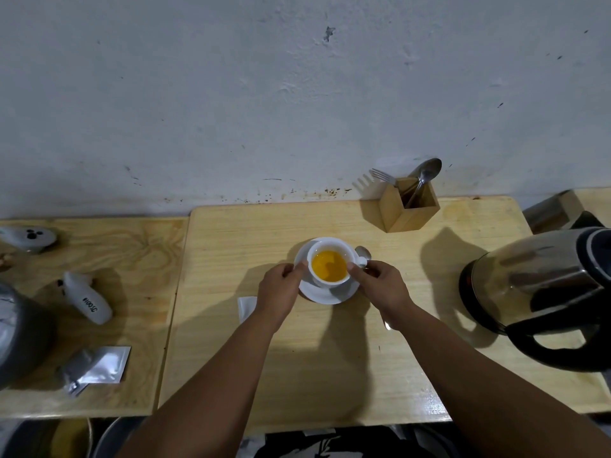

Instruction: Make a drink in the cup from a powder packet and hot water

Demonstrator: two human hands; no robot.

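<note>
A white cup full of orange-yellow drink stands on a white saucer in the middle of the wooden table. My left hand touches the cup's left side and the saucer rim. My right hand pinches the cup's right side by its handle. A spoon lies on the saucer behind the right hand, and its handle end shows below my wrist. Torn silver powder packets lie on the left table. A steel electric kettle stands at the right.
A wooden cutlery box with a fork and spoons stands at the back right. A white paper piece lies under my left wrist. On the left table are white bottles and a grey pot.
</note>
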